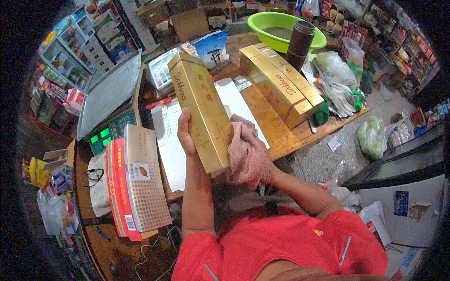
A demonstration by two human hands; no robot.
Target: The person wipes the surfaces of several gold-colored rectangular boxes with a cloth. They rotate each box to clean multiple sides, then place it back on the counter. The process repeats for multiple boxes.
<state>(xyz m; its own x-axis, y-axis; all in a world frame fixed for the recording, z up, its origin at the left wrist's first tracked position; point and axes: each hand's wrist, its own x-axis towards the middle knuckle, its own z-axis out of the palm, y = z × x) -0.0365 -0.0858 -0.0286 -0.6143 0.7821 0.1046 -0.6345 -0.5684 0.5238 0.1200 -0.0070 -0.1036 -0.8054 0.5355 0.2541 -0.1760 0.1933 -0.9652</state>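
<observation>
A gold Dihao carton (202, 109) is tilted up in front of me, held in my left hand (186, 133). The thumb lies along its left side, and the other fingers are hidden behind it. Bunched around my right hand (268, 174) is a dusty-pink cloth (246, 154), which touches the carton's lower right side. The cloth covers most of that hand's fingers. Below the carton, white paper sheets (170, 151) lie on the wooden table (263, 109), one bearing handwriting. Two more gold cartons (281, 84) lie side by side to the right.
On the left stand a weighing scale (109, 95) with lit green displays and a stack of red and beige cartons (140, 182). A dark cylindrical bottle (300, 44) rises before a green basin (262, 30). Gloves (334, 84) and plastic bags crowd the right table end.
</observation>
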